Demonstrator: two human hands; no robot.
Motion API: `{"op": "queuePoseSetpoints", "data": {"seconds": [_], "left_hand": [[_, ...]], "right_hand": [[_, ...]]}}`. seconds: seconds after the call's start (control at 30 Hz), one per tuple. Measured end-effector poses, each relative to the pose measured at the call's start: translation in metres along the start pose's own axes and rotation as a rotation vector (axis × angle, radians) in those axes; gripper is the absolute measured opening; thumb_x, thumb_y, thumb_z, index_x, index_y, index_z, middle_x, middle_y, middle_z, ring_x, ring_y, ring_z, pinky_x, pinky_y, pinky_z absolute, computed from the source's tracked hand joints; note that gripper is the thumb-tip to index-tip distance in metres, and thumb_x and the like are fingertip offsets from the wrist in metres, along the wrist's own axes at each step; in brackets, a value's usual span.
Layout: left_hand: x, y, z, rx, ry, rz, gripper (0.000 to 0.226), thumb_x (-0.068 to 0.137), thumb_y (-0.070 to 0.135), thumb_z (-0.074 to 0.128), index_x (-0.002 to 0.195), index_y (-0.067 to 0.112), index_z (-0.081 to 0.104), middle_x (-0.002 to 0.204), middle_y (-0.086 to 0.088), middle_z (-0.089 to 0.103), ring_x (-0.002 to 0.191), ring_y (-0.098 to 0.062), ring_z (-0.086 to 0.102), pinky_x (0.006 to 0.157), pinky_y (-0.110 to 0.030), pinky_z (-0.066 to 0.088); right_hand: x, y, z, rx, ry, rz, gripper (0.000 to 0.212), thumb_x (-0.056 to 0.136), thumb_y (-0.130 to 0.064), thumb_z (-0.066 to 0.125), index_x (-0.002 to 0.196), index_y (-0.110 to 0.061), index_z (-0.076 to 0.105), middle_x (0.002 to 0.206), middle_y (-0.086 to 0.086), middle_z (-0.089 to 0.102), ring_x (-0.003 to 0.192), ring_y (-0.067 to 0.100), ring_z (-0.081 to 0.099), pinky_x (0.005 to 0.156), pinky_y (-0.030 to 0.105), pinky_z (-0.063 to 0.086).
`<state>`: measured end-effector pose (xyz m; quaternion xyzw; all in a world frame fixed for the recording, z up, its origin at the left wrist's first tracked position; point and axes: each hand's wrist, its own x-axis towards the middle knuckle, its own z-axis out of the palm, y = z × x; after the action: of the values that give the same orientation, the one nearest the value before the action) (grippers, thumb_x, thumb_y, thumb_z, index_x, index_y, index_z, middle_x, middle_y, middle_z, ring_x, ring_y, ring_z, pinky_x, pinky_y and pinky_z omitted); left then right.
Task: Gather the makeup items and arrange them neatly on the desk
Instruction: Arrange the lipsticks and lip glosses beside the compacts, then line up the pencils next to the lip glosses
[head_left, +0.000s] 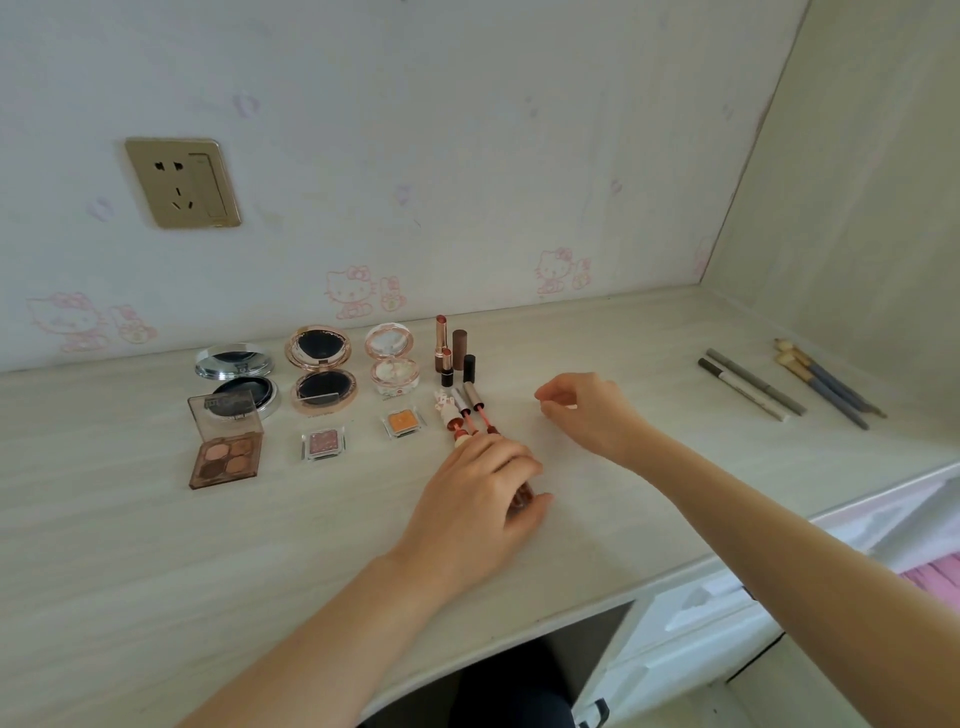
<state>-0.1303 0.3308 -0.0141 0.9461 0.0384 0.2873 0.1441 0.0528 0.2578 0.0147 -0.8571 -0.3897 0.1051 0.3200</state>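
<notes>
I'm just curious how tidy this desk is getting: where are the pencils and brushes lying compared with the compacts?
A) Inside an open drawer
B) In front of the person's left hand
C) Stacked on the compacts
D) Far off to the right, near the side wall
D: the pencils and brushes lie on the desk far right by the side wall, well apart from the open compacts at the left.
</notes>
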Motion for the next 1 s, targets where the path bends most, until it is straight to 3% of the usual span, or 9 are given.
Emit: {"op": "queuePoseSetpoints", "data": {"seconds": [0.27,0.43,0.57,0.67,0.87,1.0], "left_hand": [[0.024,0.002,0.005,0.021,-0.078,-0.043,0.028,0.094,0.028,0.054,0.118,0.018,0.065,0.116,0.007,0.064,0.116,-0.010,0.049,0.098,-0.029,0.039],[0.065,0.012,0.024,-0.019,-0.140,-0.043,0.026,0.094,0.027,0.051,0.116,0.021,0.063,0.115,0.010,0.064,0.117,-0.005,0.047,0.085,-0.024,0.042],[0.104,0.026,0.053,-0.053,-0.259,-0.041,0.027,0.095,0.025,0.050,0.118,0.020,0.062,0.120,0.006,0.062,0.119,-0.010,0.046,0.093,-0.034,0.045],[0.133,0.037,0.077,-0.060,-0.314,-0.023,0.027,0.093,0.022,0.050,0.117,0.018,0.063,0.119,0.002,0.063,0.118,-0.016,0.048,0.096,-0.036,0.044],[0.189,0.058,0.130,-0.081,-0.369,0.010,0.032,0.093,0.019,0.047,0.122,0.016,0.059,0.124,-0.004,0.057,0.119,-0.023,0.046,0.097,-0.037,0.042],[0.224,0.067,0.157,-0.064,-0.337,0.030,0.037,0.094,0.022,0.048,0.129,0.013,0.054,0.132,-0.007,0.050,0.127,-0.025,0.038,0.103,-0.038,0.037]], "right_hand": [[-0.057,0.049,-0.030,-0.244,0.038,-0.136,0.027,0.094,-0.019,0.052,0.119,-0.016,0.063,0.118,0.002,0.062,0.109,0.019,0.057,0.084,0.016,0.034],[-0.074,0.079,-0.057,-0.289,0.076,-0.103,0.026,0.095,-0.021,0.053,0.119,-0.018,0.063,0.118,0.000,0.061,0.107,0.018,0.056,0.083,0.017,0.034],[-0.076,0.106,-0.084,-0.322,0.102,-0.066,0.026,0.094,-0.020,0.055,0.118,-0.016,0.063,0.120,0.001,0.062,0.108,0.018,0.057,0.089,0.021,0.040],[-0.071,0.124,-0.102,-0.352,0.132,-0.051,0.026,0.094,-0.020,0.056,0.119,-0.014,0.063,0.121,0.001,0.063,0.110,0.017,0.058,0.093,0.019,0.037],[-0.053,0.156,-0.132,-0.416,0.208,-0.010,0.027,0.093,-0.018,0.057,0.118,-0.014,0.064,0.117,0.003,0.063,0.107,0.020,0.057,0.088,0.019,0.035],[-0.042,0.174,-0.143,-0.471,0.245,0.020,0.029,0.094,-0.020,0.053,0.121,-0.014,0.061,0.116,0.005,0.058,0.107,0.025,0.054,0.086,0.032,0.046]]}}
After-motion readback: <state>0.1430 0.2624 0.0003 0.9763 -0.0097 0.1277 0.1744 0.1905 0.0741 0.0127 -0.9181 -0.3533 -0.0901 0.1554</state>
